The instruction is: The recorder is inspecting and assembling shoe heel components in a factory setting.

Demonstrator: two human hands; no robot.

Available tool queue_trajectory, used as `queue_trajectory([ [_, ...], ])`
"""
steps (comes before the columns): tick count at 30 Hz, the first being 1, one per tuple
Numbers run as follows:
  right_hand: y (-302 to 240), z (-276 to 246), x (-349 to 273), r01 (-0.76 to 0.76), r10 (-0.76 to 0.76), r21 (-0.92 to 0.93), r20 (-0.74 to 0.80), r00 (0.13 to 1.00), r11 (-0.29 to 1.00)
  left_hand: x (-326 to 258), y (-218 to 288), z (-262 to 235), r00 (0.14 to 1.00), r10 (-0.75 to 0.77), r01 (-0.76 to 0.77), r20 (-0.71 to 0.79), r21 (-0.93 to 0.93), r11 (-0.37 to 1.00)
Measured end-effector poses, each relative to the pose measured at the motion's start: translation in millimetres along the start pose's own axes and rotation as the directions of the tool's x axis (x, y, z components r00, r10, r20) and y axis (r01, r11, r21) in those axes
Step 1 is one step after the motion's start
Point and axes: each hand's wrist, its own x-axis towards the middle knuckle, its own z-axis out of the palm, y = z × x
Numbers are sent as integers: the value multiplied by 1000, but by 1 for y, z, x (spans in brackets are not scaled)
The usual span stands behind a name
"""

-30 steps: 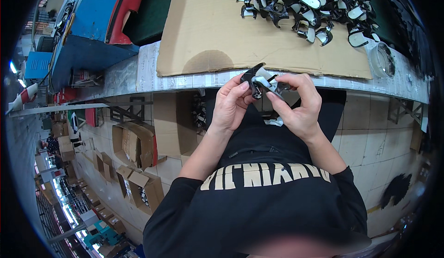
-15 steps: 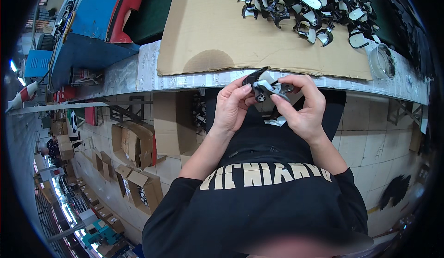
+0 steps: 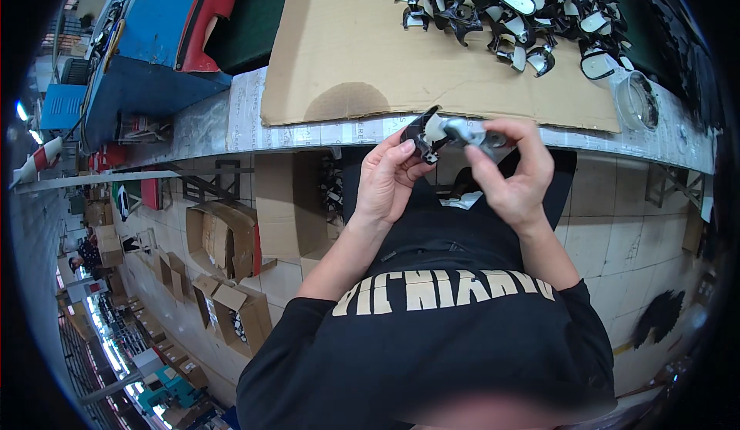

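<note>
My left hand (image 3: 385, 179) is closed on a curved black part (image 3: 416, 133), pinched between thumb and fingers just off the table's front edge. A white patch shows on the part's inner side. My right hand (image 3: 515, 179) grips a grey, metal-looking piece (image 3: 465, 131) between thumb and forefinger. That piece is smeared by motion, so its exact kind does not show. It is close beside the black part; I cannot tell if they touch. Beyond both hands lies a heap of similar black parts with white pads (image 3: 518, 0).
A cardboard sheet (image 3: 331, 52) covers much of the table. A round clear ring-shaped object (image 3: 637, 100) stands at its right corner. To the left is a blue and red metal housing (image 3: 154, 25). Open cardboard boxes (image 3: 223, 237) stand on the floor at left.
My right hand has moved right with the grey piece, drawing it away from the black part. My left hand has barely moved and still holds the black part.
</note>
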Motion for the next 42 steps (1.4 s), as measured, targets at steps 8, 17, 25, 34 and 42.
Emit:
queue_trajectory([
  [8,12,6,-2,10,-15,-106,-47,999,994,5,-4,-8,998,-43,48,52,-93,995],
  [17,35,-2,8,-115,108,-72,-89,990,991,0,14,-24,1000,21,-20,12,-89,996],
  [25,73,8,37,-340,327,223,94,940,913,-53,114,-132,896,340,146,-285,914,380],
  [34,88,61,91,-155,144,87,117,983,984,-52,84,-124,915,394,-4,-82,977,213],
  [42,105,60,75,-63,63,85,6,998,994,2,63,-53,943,325,-257,70,773,580],
])
